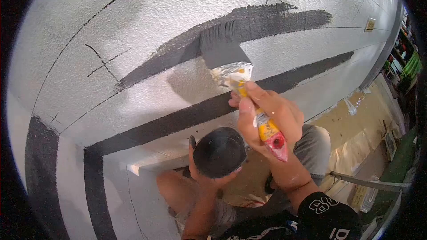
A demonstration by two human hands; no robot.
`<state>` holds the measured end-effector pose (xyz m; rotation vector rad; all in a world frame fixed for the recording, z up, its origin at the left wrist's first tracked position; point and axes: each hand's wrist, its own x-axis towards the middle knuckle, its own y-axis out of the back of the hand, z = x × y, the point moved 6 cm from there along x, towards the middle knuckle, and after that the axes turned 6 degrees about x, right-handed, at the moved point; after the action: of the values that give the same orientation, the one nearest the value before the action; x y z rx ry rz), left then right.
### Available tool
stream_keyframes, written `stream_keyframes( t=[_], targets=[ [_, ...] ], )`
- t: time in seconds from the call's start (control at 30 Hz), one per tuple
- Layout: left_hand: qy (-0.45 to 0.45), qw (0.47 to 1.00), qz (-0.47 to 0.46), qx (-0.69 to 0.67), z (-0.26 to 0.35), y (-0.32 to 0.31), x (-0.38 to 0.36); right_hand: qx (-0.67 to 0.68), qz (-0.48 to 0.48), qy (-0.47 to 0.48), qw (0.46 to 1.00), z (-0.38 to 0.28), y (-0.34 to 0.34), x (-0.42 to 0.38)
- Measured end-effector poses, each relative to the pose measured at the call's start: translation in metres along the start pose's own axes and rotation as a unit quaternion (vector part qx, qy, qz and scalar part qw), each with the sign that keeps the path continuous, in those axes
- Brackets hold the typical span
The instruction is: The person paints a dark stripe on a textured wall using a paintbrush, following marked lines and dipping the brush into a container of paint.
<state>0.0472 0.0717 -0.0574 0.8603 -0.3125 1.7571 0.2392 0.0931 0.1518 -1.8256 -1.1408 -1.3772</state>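
Note:
My right hand [278,113] grips a paintbrush [229,66] by its yellow and pink handle. Dark grey paint coats the bristles, whose tips lie against a grey painted band [271,24] on the white textured wall [147,31]. Smears of white and yellow cover the brush's ferrule. Lower down, my left hand [213,180] is wrapped round a round container [220,152] of dark grey paint, holding it up below the brush with its mouth toward me. The thumb, dark with paint, shows at the container's left rim.
A long dark stripe [169,126] runs under the band and turns down at the left. Thin drawn lines and cross marks [103,63] are on the wall. An outlet [369,25] sits at the right. Beyond my knee [313,149] are a floor covering [356,120] and a metal bar [369,183].

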Motion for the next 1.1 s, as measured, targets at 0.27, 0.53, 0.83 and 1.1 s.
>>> stream_keyframes(
  t=[0.27,0.53,0.83,1.1],
  targets=[
    [-0.068,0.995,0.008,0.077,0.021,0.008,0.011,0.018,0.269,-0.049,0.962,0.042,0.052,0.001],
    [0.037,0.998,0.033,-0.045,0.039,0.007,0.02,-0.022,0.01,0.037,0.999,0.003,-0.007,-0.001],
    [-0.074,0.976,0.047,0.197,-0.01,0.044,-0.014,-0.032,0.152,-0.013,0.988,0.028,0.033,-0.002],
    [0.0,0.995,0.098,0.007,0.016,0.033,0.009,-0.056,0.034,-0.042,0.997,0.014,-0.003,-0.003]
  ],
)
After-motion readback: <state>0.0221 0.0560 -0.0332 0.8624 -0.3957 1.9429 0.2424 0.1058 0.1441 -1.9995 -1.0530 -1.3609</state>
